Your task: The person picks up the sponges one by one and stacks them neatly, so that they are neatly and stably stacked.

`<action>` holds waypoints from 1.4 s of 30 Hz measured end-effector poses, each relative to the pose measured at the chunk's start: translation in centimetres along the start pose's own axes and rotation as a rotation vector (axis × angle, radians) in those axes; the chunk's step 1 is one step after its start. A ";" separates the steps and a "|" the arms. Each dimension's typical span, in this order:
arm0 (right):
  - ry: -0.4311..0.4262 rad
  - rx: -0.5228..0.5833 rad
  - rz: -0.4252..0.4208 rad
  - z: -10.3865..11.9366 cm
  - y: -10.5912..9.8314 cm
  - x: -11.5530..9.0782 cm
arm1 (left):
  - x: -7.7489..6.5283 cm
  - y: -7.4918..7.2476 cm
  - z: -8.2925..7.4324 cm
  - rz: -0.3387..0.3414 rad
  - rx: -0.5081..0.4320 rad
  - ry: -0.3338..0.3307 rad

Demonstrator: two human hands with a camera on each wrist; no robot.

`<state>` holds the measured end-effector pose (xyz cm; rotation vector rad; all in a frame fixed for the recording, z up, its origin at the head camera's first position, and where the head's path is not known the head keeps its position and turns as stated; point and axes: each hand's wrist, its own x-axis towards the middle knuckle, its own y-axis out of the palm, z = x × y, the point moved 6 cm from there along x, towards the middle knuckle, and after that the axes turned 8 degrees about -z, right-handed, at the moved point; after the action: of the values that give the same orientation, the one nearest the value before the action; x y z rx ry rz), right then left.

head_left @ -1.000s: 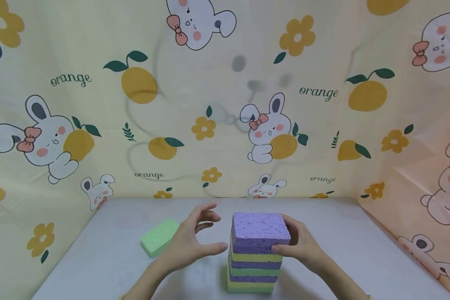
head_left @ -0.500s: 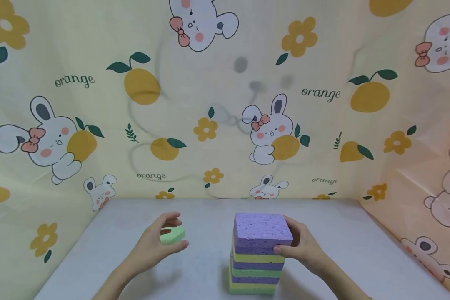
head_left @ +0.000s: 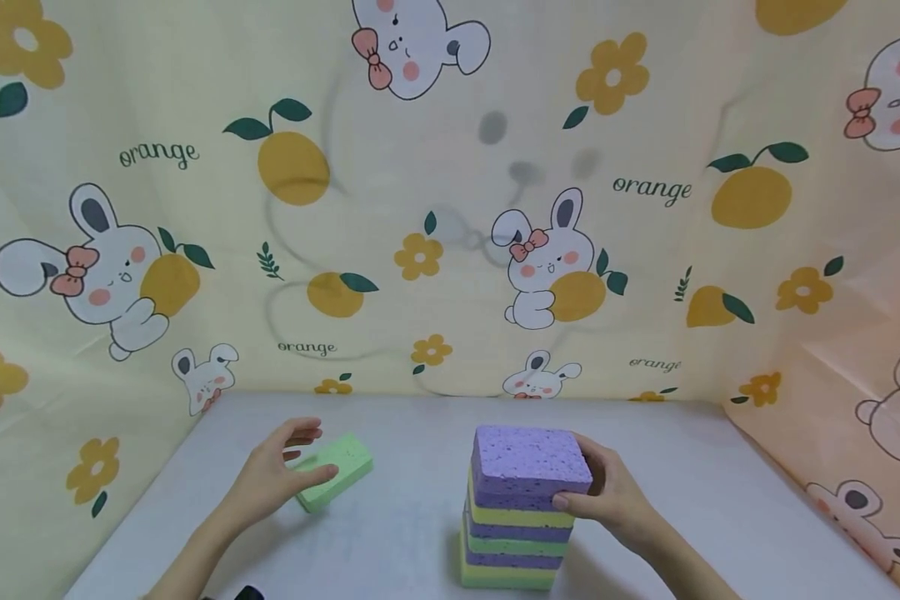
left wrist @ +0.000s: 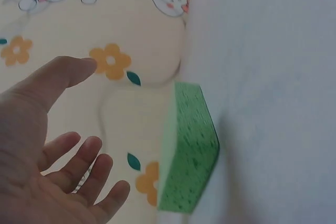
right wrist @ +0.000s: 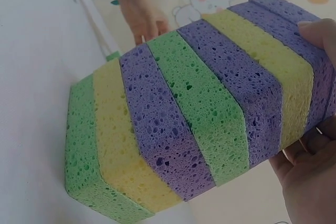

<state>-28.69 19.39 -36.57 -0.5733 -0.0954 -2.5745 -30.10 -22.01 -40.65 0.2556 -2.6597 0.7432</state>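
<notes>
A tall stack of sponges (head_left: 516, 547) in green, yellow and purple layers stands right of centre on the table. My right hand (head_left: 613, 498) grips the top purple sponge (head_left: 532, 454) from the right, thumb at its front corner and fingers behind. In the right wrist view, two purple layers (right wrist: 289, 14) lie at the gripped end. To the left, a loose green sponge (head_left: 348, 461) lies flat at an angle. My left hand (head_left: 264, 477) hovers just left of it, fingers relaxed and spread from the thumb, which overlaps the sponge in the head view. The left wrist view shows a gap between hand and sponge (left wrist: 191, 148).
A light grey table (head_left: 412, 517) reaches back to a cream cloth (head_left: 420, 167) printed with rabbits, oranges and flowers. This cloth also rises on the left and right sides. A small dark object (head_left: 249, 592) shows at the bottom edge by the left forearm.
My left hand has moved left, away from the stack, across to the left side of the loose green sponge. My right hand keeps its hold on the stack's top.
</notes>
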 end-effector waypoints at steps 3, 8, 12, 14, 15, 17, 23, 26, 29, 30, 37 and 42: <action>0.000 0.007 -0.008 0.0 0.0 0.0 | 0.2 -0.3 0.7 0.009 0.008 -0.019; -0.022 0.010 0.005 0.2 0.2 0.1 | 0.2 -0.3 1.4 0.038 0.007 -0.060; -0.036 0.012 0.014 0.3 0.2 0.0 | 0.3 -0.1 1.9 0.065 0.007 -0.091; -0.034 0.015 0.013 0.3 0.1 0.0 | 0.3 0.0 2.1 0.077 0.007 -0.101; -0.033 0.015 0.011 0.2 0.1 0.0 | 0.3 0.1 2.2 0.081 0.008 -0.105; -0.030 0.014 0.011 0.2 0.1 0.0 | 0.4 0.1 2.3 0.086 0.010 -0.111; -0.027 0.017 0.016 0.2 0.1 0.0 | 0.3 0.1 2.4 0.097 0.015 -0.118; -0.027 0.022 0.017 0.1 0.1 0.0 | 0.2 0.2 2.6 0.105 0.009 -0.137; -0.027 0.030 0.020 0.1 0.2 0.0 | 0.2 0.4 3.0 0.111 0.008 -0.162; -0.025 0.033 0.020 0.1 0.2 -0.1 | 0.1 0.5 3.2 0.114 0.010 -0.166; -0.015 0.032 0.013 0.0 0.1 -0.1 | -0.2 1.3 4.1 0.118 0.062 -0.187; -0.016 0.024 0.008 0.0 0.1 -0.1 | -0.5 1.5 4.2 0.115 0.115 -0.180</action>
<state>-28.56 19.35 -36.67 -0.5836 -0.1292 -2.5578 -31.34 -22.91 -44.88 0.2095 -2.8245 0.9525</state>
